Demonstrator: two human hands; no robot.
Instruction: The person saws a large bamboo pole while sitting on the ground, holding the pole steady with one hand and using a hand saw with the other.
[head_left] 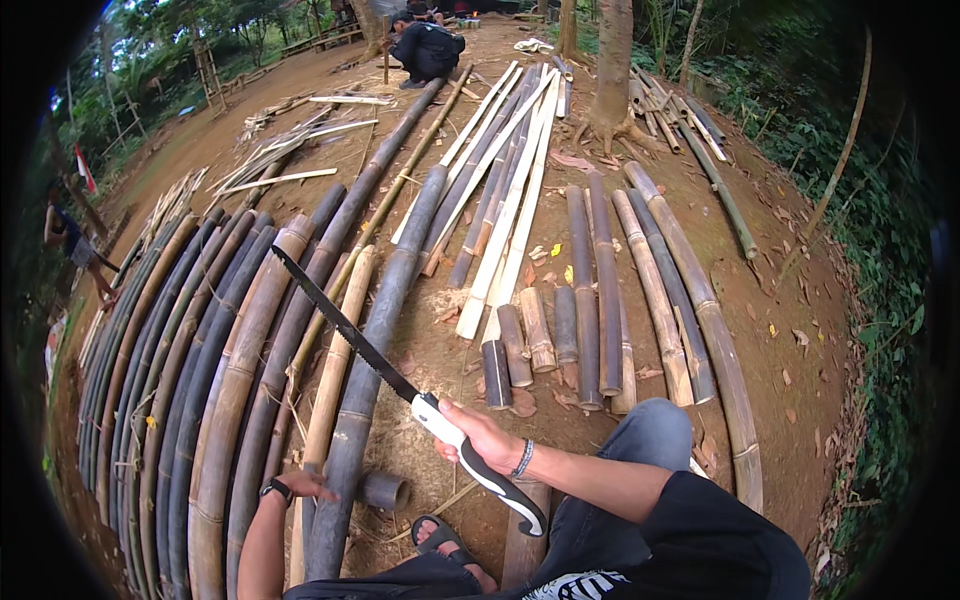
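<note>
My right hand (482, 437) is wrapped round the white-and-black handle of a hand saw (345, 328). The saw's long dark toothed blade slants up to the left, passing across a thick dark bamboo pole (372, 375) in this view; whether it touches the pole I cannot tell. On the lower part of that pole lies my left hand (306, 485), its fingers stretched toward the right. Just right of the pole, a short hollow bamboo piece (384, 491) rests on the ground near my sandalled foot (448, 545).
Many bamboo poles (215, 400) lie side by side at left. Short bamboo lengths (537, 330) and longer poles (705, 300) are at right, with pale split strips (520, 210) beyond. A tree (613, 70) and a crouching person (425, 45) are farther off; another person (75, 235) is at far left.
</note>
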